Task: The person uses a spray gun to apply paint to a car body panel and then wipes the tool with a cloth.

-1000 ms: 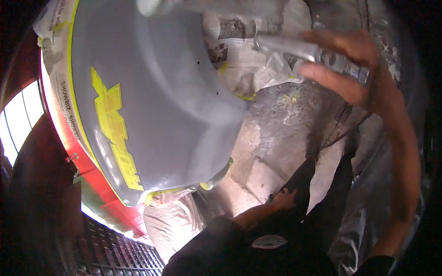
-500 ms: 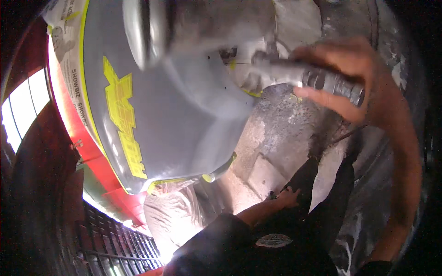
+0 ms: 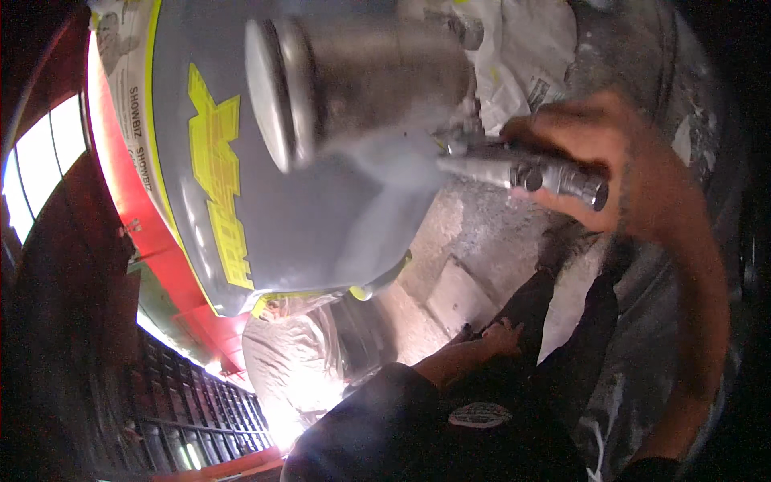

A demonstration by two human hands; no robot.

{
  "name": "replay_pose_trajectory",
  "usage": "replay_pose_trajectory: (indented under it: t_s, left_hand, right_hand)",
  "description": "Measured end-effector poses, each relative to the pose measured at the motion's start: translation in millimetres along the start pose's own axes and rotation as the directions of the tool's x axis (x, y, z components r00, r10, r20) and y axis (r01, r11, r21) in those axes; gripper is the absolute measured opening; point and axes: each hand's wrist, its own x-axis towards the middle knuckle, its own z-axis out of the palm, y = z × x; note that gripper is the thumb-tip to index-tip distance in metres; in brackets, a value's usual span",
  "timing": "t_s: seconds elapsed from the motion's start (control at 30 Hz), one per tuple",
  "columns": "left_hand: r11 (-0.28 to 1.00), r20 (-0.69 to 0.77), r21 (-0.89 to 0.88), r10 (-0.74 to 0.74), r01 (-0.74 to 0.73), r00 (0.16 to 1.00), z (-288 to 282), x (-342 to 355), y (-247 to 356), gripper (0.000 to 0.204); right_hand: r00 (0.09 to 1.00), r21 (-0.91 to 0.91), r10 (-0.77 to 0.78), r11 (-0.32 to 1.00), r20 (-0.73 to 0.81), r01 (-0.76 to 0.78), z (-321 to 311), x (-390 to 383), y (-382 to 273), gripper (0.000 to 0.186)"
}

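Note:
A metal spray gun (image 3: 482,169) with a large silver paint cup (image 3: 393,80) is gripped in my right hand (image 3: 590,145), its fingers wrapped round the handle. The gun is held over the right side of a grey painted panel (image 3: 305,225), apart from it, with the nozzle toward the surface. A pale misty streak shows between gun and panel. Yellow tape lines the panel's edges, and a yellow masked shape (image 3: 217,177) lies on its left part. My left hand (image 3: 502,337) rests on my dark-trousered thigh, fingers loosely spread, with nothing visible in it.
Masking newspaper (image 3: 116,88) borders the panel on the left, beside a red body part (image 3: 165,249). A wrapped wheel (image 3: 289,361) stands below it. The rough concrete floor (image 3: 458,297) has crumpled sheeting at the top right. A barred grille (image 3: 201,402) is at lower left.
My right hand has brought the spray gun slightly down and left, so more of the paint cup shows. The panel has shifted a little in view. My left hand stays on the thigh.

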Motion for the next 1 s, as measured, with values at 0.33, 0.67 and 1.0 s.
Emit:
replay_pose_trajectory:
  t_s: [0.33,0.67,1.0]
  left_hand:
    - [0.999,0.063,-0.034,-0.027,0.029,0.998,-10.4,-7.1,7.0,0.101]
    - [0.997,0.047,-0.061,-0.045,0.048,0.998,-13.5,-14.6,10.2,0.101]
    - [0.998,0.007,-0.054,-0.037,0.037,0.999,-0.4,-16.3,12.4,0.102]
  right_hand:
    - [0.995,-0.019,-0.005,1.000,-0.102,0.003,8.3,12.4,-7.9,0.048]
    - [0.990,-0.112,0.138,0.984,-0.031,-0.140,3.4,3.9,-24.0,0.049]
    - [0.989,-0.066,0.144,0.987,-0.030,-0.146,33.0,-14.6,-17.8,0.042]
